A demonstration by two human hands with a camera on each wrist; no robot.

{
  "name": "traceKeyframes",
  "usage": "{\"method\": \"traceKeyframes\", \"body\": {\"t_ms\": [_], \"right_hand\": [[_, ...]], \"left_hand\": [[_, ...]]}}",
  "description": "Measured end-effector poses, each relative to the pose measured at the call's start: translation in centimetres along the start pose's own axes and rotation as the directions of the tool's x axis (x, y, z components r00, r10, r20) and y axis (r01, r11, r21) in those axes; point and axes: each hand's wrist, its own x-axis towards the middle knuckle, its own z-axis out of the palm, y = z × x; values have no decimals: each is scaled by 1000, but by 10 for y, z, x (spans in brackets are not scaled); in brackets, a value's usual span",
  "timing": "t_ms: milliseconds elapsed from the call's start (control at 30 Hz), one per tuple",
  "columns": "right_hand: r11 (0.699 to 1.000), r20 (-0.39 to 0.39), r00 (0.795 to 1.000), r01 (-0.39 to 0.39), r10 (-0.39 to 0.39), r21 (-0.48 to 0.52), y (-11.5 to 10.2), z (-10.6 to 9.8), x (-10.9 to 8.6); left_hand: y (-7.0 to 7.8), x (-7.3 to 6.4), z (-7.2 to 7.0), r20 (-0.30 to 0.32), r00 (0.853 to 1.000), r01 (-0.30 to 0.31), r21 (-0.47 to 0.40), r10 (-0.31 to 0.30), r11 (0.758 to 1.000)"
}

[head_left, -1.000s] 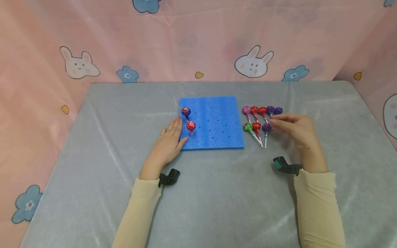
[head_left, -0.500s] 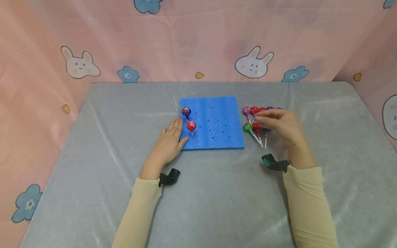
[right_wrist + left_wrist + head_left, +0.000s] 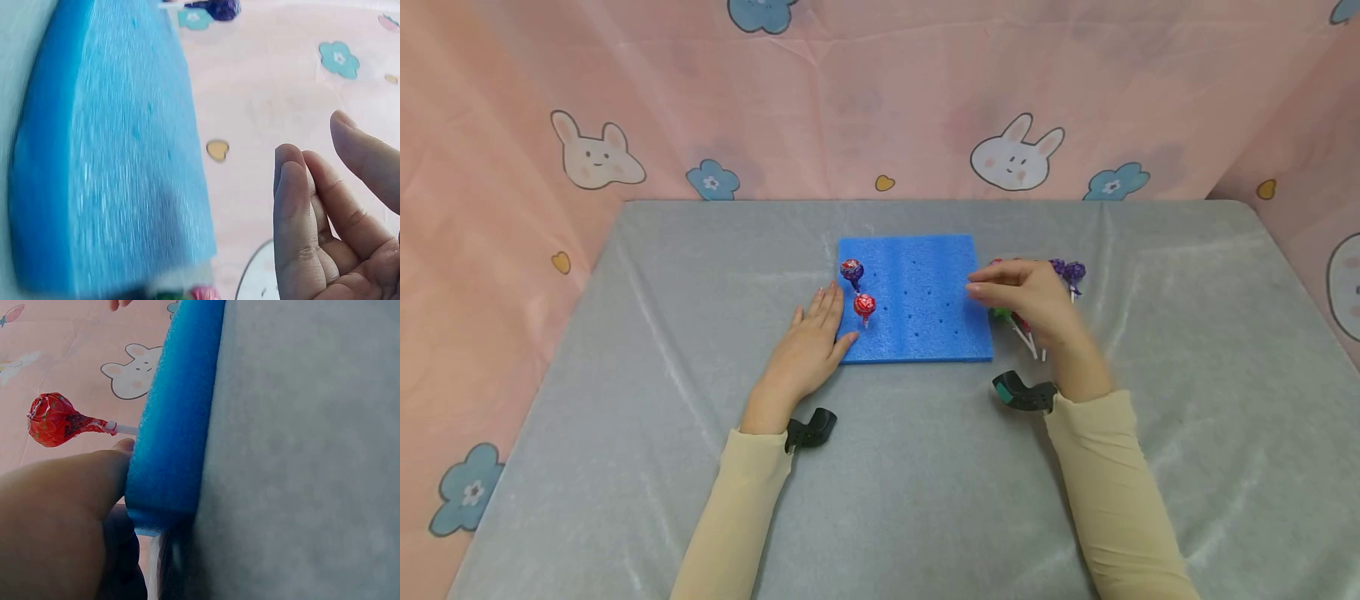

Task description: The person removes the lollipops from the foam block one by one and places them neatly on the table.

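Observation:
A square blue foam board (image 3: 928,342) dotted with small holes lies on the table. Two lollipops stand in its left part: a purple-and-red one (image 3: 852,271) and, nearer, a red one (image 3: 864,306). My left hand (image 3: 805,350) lies flat at the board's left edge, the thumb reaching onto its near left corner. Above the board's right edge is my right hand (image 3: 1030,296); the right wrist view shows its fingers (image 3: 294,206) and thumb apart, nothing between them. It partly hides a group of lollipops, among them a purple one (image 3: 1074,273) and a green one (image 3: 1002,313).
The grey cloth-covered table (image 3: 917,483) reaches back to a pink curtain (image 3: 880,100) printed with rabbits and flowers. A dark wrist camera sits on each wrist, the left camera (image 3: 811,428) and the right camera (image 3: 1022,392).
My right hand has moved left, from the right end of the lollipop group across it to the foam board's right edge. The left hand and the two standing lollipops have stayed put.

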Motion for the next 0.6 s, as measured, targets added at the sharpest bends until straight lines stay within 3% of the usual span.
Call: {"method": "traceKeyframes", "body": {"t_ms": [333, 600], "right_hand": [[1000, 77, 997, 15, -17, 20, -5, 24, 9], [999, 95, 995, 7, -10, 35, -7, 39, 15]], "left_hand": [[0, 1, 1, -5, 1000, -1, 6, 1, 1000], [1, 1, 0, -4, 1000, 2, 5, -2, 1000]]}}
